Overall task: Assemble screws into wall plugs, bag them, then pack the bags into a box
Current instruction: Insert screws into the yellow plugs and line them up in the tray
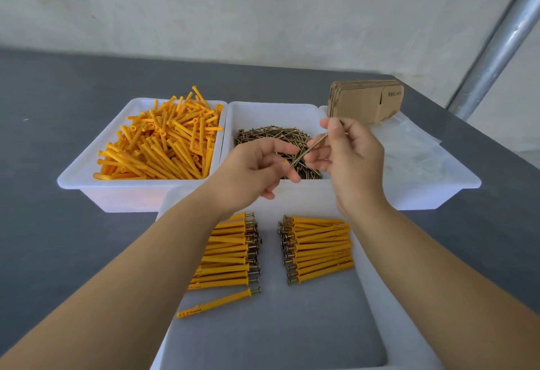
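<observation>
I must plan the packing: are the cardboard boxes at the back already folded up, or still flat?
Still flat: the cardboard boxes stand as a stack of unfolded blanks, leaning in the right tray.

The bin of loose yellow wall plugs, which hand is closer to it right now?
Left. The left hand is just right of the plug bin, over the screw bin. The right hand is farther right, pinching a screw.

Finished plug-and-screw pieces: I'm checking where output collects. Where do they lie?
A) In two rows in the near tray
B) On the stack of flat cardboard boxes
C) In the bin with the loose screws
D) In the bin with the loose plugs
A: the assembled pieces lie in two rows in the near tray, below both hands.
</observation>
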A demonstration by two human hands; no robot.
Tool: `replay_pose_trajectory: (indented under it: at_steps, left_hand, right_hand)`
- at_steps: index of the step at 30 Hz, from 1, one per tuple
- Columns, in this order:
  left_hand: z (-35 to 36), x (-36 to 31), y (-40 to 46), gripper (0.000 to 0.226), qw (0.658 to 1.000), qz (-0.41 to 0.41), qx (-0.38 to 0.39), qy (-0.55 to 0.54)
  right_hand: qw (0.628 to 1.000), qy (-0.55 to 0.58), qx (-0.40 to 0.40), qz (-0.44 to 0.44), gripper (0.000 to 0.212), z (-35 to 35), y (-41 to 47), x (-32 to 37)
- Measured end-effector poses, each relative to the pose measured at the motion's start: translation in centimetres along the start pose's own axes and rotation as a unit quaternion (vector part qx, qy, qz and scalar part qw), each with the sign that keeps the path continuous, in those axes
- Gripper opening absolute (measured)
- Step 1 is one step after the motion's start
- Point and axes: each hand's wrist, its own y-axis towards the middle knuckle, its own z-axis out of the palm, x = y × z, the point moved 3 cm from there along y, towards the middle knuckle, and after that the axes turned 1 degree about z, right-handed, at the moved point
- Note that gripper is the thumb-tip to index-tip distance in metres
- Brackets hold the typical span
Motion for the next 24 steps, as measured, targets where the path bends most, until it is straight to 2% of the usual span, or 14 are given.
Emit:
replay_pose_trajectory:
  at_steps: [4,7,10,12,14,18,24]
  left_hand:
    - [-0.1,-0.2,0.0,0.025,1.0,-0.004,0.008,0.005]
    - [0.3,-0.4,-0.2,0.024,1.0,-0.002,0.015,-0.001]
    - [0.5,-0.5,-0.3,0.025,1.0,0.0,0.019,-0.009]
    - [0.5,-0.5,-0.3,0.03,1.0,0.004,0.009,-0.003]
    - [0.3,-0.7,-0.2,0.037,1.0,0.019,-0.004,-0.007]
    - [0.1,-1.2,-0.4,0.033,0.999,0.042,0.003,-0.003]
    - [1.4,-1.2,-0.5,0.012,0.998,0.044,0.025,0.039]
  right_hand:
    - [0.999,0.018,-0.026,-0.01,0.017,-0.6,0.3,0.3]
    - [1.0,0.006,0.018,0.008,0.015,-0.1,0.0,0.3]
    - [0.993,-0.082,0.08,-0.007,0.015,0.5,-0.4,-0.1]
    - [0.987,-0.133,0.091,-0.021,0.024,0.5,-0.4,-0.2]
    - [0.988,-0.139,0.067,-0.02,0.036,0.2,-0.2,-0.1]
    - [0.991,-0.133,0.008,-0.032,0.022,-1.0,0.2,0.0]
    - [0.99,-0.122,-0.057,-0.042,0.023,-2.3,0.9,-0.2]
